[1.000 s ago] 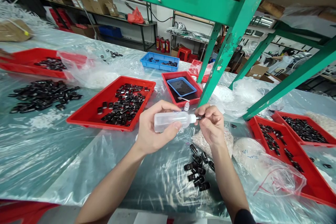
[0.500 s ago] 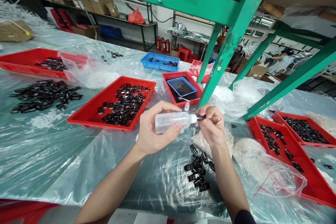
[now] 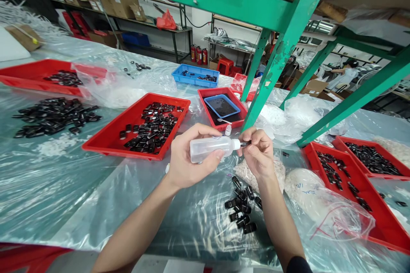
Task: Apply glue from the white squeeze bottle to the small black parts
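Observation:
My left hand [image 3: 188, 158] is wrapped round a clear squeeze bottle [image 3: 209, 149] with a white cap, lying sideways in the grip. Its narrow tip points right and meets a small black part [image 3: 246, 143]. My right hand [image 3: 260, 153] pinches that part between thumb and fingers, which hide much of it. Below the hands lies a loose pile of glossy black parts [image 3: 242, 209] on the plastic-covered table [image 3: 144, 217]. Behind my right wrist rests a clear bag of pale small pieces [image 3: 278, 170].
A red tray [image 3: 105, 145] of black parts stands left of the hands, with a black heap [image 3: 54, 115] farther left. Another red tray [image 3: 384, 226] lies right, beside a plastic bag [image 3: 326, 204]. A green metal post [image 3: 272, 72] rises just beyond the hands.
My hands, the bottle and the black part are almost unmoved. A white object has come into view at the far left edge, in front of the cardboard box.

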The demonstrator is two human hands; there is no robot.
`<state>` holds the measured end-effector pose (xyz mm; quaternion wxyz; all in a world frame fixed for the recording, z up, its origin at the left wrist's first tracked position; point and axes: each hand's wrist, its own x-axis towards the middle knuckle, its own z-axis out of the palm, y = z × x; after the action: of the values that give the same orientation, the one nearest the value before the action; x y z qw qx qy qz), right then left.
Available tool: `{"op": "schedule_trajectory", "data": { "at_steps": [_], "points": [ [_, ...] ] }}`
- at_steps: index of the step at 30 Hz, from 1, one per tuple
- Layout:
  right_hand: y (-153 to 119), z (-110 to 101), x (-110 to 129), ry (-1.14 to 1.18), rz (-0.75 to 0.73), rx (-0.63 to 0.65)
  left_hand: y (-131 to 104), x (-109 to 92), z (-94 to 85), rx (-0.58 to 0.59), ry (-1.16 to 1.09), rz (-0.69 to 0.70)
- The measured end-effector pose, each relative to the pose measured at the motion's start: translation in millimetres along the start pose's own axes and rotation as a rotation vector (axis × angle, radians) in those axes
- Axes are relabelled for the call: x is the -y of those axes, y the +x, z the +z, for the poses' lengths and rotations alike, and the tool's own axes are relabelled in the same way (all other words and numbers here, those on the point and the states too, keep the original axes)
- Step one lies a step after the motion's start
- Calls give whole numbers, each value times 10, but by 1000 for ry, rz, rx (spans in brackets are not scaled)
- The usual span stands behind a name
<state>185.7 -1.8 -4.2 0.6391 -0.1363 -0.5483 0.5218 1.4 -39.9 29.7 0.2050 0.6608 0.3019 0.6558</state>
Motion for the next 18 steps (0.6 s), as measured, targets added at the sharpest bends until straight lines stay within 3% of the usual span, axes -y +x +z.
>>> {"op": "schedule_trajectory", "data": {
  "at_steps": [13, 18],
  "points": [
    [9, 12, 16, 44, 4, 18, -33, 57, -11, -18, -36, -35],
    [6, 7, 19, 66, 72, -16, -71, 164, -8, -29, -216, -162]
  ]
}}
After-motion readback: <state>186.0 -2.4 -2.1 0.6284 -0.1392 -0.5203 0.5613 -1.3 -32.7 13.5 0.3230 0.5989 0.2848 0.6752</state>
